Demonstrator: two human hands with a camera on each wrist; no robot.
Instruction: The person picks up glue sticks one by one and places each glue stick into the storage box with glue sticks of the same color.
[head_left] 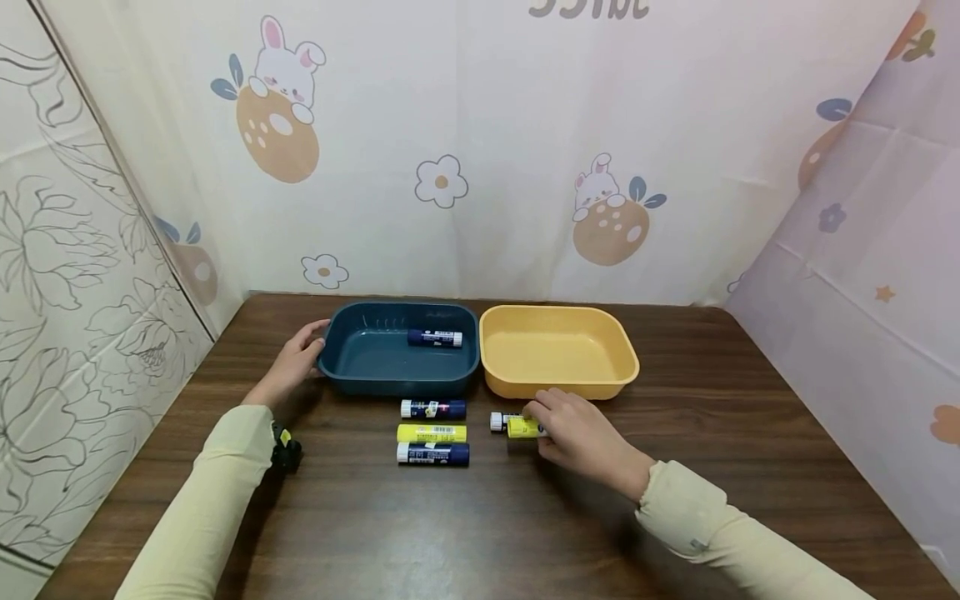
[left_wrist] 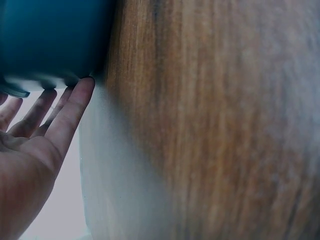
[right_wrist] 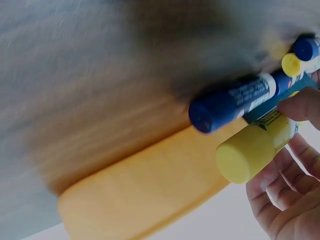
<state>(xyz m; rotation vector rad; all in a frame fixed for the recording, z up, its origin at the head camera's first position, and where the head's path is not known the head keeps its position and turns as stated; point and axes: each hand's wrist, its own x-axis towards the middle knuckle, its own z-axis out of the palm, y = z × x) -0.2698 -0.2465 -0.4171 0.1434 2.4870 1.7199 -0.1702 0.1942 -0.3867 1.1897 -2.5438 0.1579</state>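
In the head view my right hand pinches a yellow glue stick between thumb and fingers. The right wrist view shows that yellow glue stick off the table. Beside it lies a navy glue stick with a white end, partly covered by the yellow one. My left hand touches the left side of a dark blue bin; the left wrist view shows its fingers fairly straight against the bin's wall. Inside the bin lies one navy glue stick.
A yellow bin stands right against the blue one. In front of the blue bin lie a navy glue stick, a yellow glue stick and another navy glue stick. A printed curtain hangs behind the wooden table.
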